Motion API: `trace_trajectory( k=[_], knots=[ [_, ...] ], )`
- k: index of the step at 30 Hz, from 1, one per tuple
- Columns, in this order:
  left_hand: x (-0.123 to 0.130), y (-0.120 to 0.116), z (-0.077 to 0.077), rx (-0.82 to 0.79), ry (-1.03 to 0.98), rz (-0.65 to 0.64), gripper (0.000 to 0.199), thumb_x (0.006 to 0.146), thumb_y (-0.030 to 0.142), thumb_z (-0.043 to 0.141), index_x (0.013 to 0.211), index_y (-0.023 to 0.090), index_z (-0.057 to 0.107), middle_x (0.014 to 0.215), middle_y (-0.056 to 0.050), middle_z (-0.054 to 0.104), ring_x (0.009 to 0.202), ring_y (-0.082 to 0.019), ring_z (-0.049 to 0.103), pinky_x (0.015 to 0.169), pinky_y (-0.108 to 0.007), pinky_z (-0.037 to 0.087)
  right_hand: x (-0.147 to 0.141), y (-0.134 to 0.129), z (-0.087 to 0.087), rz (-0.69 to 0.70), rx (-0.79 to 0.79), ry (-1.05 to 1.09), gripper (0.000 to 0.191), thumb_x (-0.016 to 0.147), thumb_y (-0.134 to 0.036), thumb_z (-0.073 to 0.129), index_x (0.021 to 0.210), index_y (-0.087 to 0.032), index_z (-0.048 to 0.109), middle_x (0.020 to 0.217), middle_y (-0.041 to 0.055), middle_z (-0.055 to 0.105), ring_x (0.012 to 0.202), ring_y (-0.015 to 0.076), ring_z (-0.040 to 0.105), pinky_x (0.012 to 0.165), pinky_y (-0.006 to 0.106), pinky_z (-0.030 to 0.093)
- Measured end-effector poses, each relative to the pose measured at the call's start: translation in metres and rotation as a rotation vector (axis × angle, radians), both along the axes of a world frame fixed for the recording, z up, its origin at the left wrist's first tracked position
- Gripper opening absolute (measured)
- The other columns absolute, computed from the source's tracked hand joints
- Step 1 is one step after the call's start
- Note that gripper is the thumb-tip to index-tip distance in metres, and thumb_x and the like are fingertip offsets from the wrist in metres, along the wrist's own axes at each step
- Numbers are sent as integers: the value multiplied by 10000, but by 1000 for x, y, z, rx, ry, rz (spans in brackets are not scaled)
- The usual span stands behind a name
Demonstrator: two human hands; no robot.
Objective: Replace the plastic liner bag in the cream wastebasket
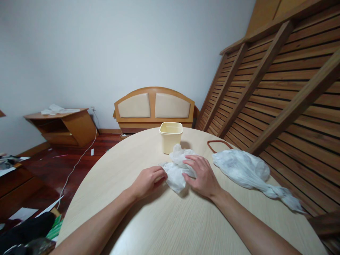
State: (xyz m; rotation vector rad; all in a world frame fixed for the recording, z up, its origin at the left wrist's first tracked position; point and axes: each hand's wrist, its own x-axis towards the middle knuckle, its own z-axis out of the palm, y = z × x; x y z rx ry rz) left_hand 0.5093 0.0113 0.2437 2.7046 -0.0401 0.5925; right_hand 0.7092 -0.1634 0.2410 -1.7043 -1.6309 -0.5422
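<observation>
I have both hands on a crumpled white plastic bag (175, 177) in the middle of the round table (186, 226). It lies just on the near side of a pale yellow bin (170, 141), which stands upright with its top open. My left hand (150, 180) is at the left edge of the bag with its fingers curled in, but the tips are hidden, so I can't tell if they pinch it. My right hand (203, 175) is spread over the right side, with the thumb apart from the fingers. The bag looks thin and slippery, so I think soft hands work best here. One hand should hold an edge down while the other smooths or gathers a little at a time. A hard tug could tear it, and a wide push to the far side could bump the bin. To the right, a stuffed white bag (243, 168) and a brown ring (219, 141) lie clear of my hands, so I have room to work.
</observation>
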Motion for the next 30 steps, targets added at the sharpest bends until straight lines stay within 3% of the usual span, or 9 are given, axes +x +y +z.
trace_trajectory(
  k=[2, 5, 9, 14, 17, 20, 22, 25, 30],
  knots=[
    [-1, 2, 1, -46, -63, 55, 184, 950, 190, 482, 942, 209, 665, 928, -72, 707, 840, -167, 650, 753, -272, 516, 1, 2, -4, -54, -39, 61, 345, 892, -277, 606, 1235, -251, 585, 1259, 100, 650, 1150, 301, 595, 990, 504, 467],
    [-4, 5, 4, -102, -137, 127, 187, 937, 204, 473, 926, 208, 660, 894, -62, 701, 772, -153, 639, 674, -250, 515, 17, 5, -11, -151, -10, 277, 290, 917, -243, 531, 1201, -245, 588, 1075, 84, 712, 975, 265, 665, 888, 460, 521],
    [-4, 12, 11, -342, -305, 339, 154, 903, 272, 515, 907, 191, 646, 826, -39, 685, 680, -140, 628, 569, -223, 489, 47, 4, -18, -275, 226, 586, 251, 899, -349, 559, 1107, -210, 577, 948, 97, 707, 814, 240, 680, 728, 376, 564],
    [-4, 28, 14, -700, -539, 573, 219, 822, 365, 616, 903, 164, 644, 803, -28, 680, 598, -124, 592, 510, -213, 448, 68, 2, -22, -347, 378, 702, 313, 883, -432, 585, 1088, -200, 536, 1014, 140, 687, 739, 231, 673, 625, 345, 556],
    [-5, 37, 13, -800, -609, 631, 289, 800, 410, 635, 927, 151, 627, 856, -36, 674, 570, -110, 573, 470, -203, 427, 67, 2, -21, -365, 409, 674, 311, 889, -397, 564, 1127, -202, 521, 1107, 154, 660, 711, 207, 652, 586, 332, 548],
    [-5, 39, 13, -818, -621, 630, 322, 800, 438, 638, 936, 147, 614, 894, -45, 674, 556, -104, 571, 456, -204, 434, 59, 1, -14, -381, 482, 571, 346, 901, -354, 544, 1209, -209, 480, 1246, 172, 594, 806, 212, 650, 607, 337, 560],
    [-4, 36, 14, -822, -610, 602, 316, 790, 438, 654, 919, 152, 615, 884, -42, 680, 567, -110, 584, 471, -208, 454, 50, -1, -8, -340, 473, 414, 297, 910, -310, 538, 1190, -219, 500, 1278, 162, 581, 950, 245, 645, 729, 386, 570],
    [-3, 26, 15, -804, -563, 503, 268, 814, 418, 648, 898, 166, 610, 812, -21, 673, 584, -119, 601, 492, -207, 472, 35, -5, -1, -127, 257, 133, 291, 906, -290, 574, 1189, -234, 537, 1219, 126, 636, 1147, 291, 591, 972, 479, 488],
    [-3, 4, 13, -599, -372, 285, 150, 896, 314, 585, 869, 172, 627, 786, -17, 654, 617, -111, 606, 518, -196, 490, 6, -7, 2, 174, -48, -149, 670, 829, -448, 703, 1401, -233, 429, 1362, 131, 592, 1286, 321, 506, 1097, 531, 349]
  ],
)
